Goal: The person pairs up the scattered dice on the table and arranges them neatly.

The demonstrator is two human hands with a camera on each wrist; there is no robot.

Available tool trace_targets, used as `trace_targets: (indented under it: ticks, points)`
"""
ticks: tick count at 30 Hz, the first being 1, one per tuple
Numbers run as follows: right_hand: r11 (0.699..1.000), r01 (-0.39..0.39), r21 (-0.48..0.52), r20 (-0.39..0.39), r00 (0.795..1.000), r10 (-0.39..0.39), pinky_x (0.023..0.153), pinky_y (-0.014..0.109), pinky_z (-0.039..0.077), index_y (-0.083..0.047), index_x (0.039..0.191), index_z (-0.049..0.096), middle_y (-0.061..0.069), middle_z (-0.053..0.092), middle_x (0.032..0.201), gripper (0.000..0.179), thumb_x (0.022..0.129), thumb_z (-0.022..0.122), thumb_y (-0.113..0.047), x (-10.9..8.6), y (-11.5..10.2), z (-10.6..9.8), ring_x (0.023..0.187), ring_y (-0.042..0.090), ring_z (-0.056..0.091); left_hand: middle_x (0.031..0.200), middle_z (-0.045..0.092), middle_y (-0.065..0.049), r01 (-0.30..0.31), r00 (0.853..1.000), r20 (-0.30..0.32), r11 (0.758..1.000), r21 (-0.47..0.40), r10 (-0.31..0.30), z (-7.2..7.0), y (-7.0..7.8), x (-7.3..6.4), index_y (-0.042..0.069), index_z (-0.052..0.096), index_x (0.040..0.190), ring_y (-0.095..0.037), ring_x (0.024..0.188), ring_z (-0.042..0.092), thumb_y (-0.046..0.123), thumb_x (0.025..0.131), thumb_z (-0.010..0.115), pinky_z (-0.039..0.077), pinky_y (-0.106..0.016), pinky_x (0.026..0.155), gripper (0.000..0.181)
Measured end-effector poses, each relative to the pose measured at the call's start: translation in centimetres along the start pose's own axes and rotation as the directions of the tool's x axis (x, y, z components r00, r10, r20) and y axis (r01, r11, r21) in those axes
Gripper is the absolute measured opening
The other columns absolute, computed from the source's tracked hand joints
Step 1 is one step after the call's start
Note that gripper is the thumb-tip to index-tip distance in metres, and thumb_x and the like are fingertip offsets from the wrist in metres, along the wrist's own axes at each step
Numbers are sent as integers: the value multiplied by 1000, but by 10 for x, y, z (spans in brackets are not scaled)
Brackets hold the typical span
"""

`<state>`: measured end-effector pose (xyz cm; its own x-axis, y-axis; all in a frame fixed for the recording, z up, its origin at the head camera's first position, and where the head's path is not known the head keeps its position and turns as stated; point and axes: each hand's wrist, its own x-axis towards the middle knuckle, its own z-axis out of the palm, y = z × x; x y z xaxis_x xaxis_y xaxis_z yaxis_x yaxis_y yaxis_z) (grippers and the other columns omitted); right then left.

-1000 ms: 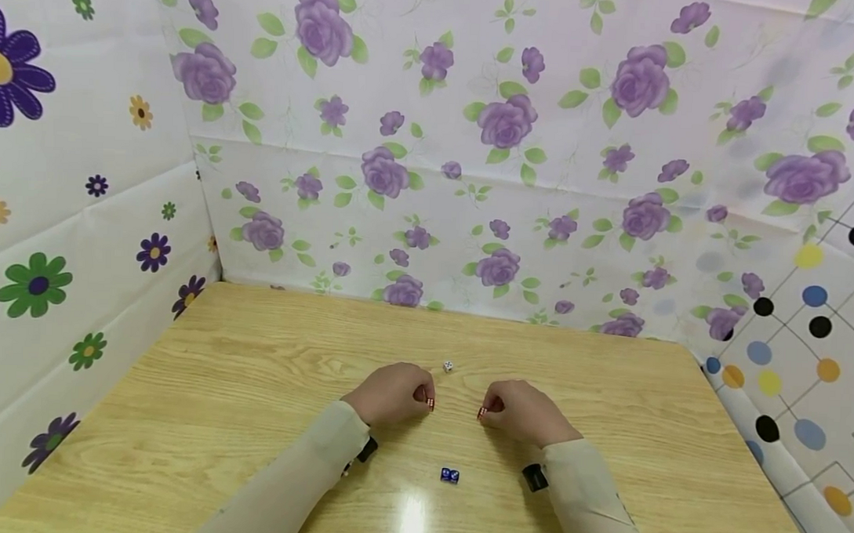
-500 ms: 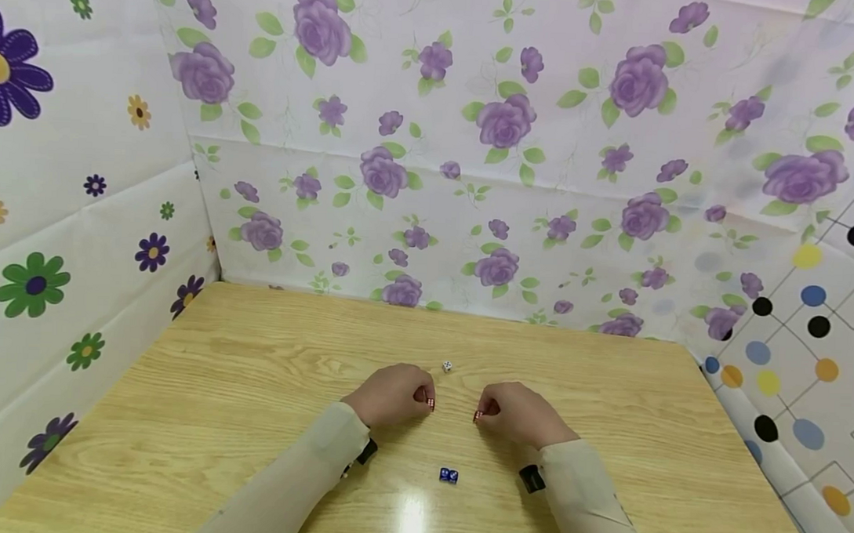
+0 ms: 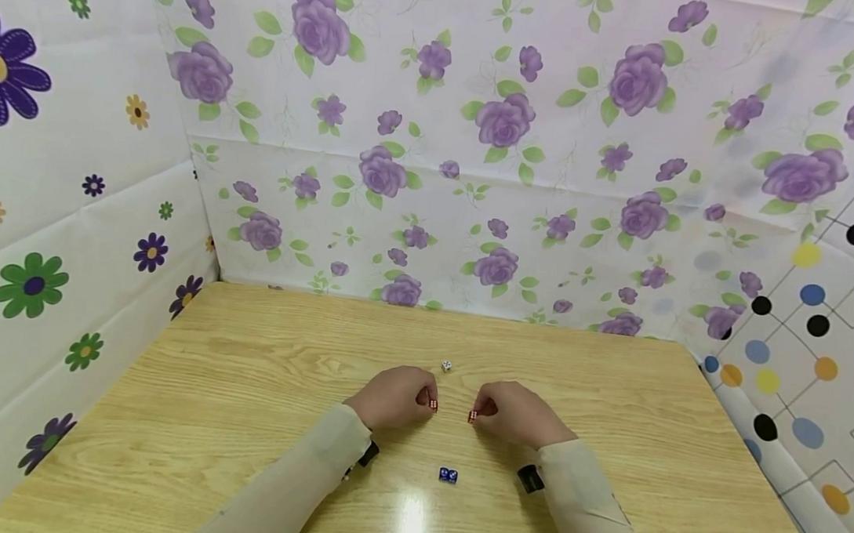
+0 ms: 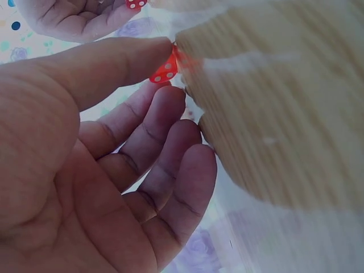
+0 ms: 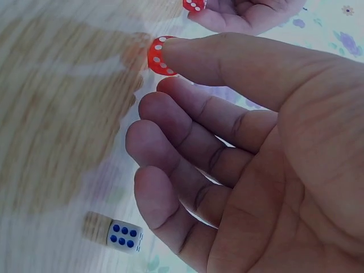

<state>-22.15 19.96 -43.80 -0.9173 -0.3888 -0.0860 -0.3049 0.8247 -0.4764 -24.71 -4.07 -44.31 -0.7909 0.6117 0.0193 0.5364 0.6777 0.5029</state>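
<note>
My left hand (image 3: 397, 396) pinches a red die (image 4: 164, 73) with white pips between thumb and index finger, low at the tabletop. Facing it from the right, my right hand (image 3: 515, 413) pinches another red die (image 5: 160, 57) in the same way. A short gap separates the two red dice. Just beyond the hands lies a white die (image 3: 446, 366); its face with blue pips shows in the right wrist view. Nearer to me, a pair of blue dice (image 3: 448, 475) sits side by side, midway between the forearms.
The wooden table (image 3: 312, 333) meets a rose-printed cloth backdrop (image 3: 500, 183) at its far edge. Patterned cloths stand along the left and right sides. A dark wrist device (image 3: 531, 479) hangs under the right sleeve, and one is under the left.
My right hand has slid left with its red die, narrowing the gap to the other one. The left hand has shifted slightly right. The white and blue dice stay put.
</note>
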Motion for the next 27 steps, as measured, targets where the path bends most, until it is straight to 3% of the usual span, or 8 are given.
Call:
trace_targets:
  ticks: [10,20,27]
  points:
    - [1000,2,-7,2,1000,-2,67,34,49,-17,82,68,-8,63,77,16,90,80,-10,2,1,2,69,11,55,80,59,10,31,1000,-1,999,-7,-31,-1,-3,-2,15,71,93,-9,72,52,14,93,77,47,-31,72,6]
    - [1000,17,-15,-1,1000,-17,67,32,49,-19,83,68,-10,62,76,15,91,79,-11,4,0,8,68,9,55,78,59,13,-1,1000,13,1000,14,1,9,-3,3,19,71,90,-5,69,51,19,93,78,46,-26,69,8]
    - [1000,30,-6,3,1000,-30,68,34,49,-17,85,70,-10,63,77,13,91,78,-9,3,0,7,70,9,56,80,59,10,0,1000,17,1000,0,0,7,1,2,16,70,93,-7,71,51,18,94,77,47,-28,71,8]
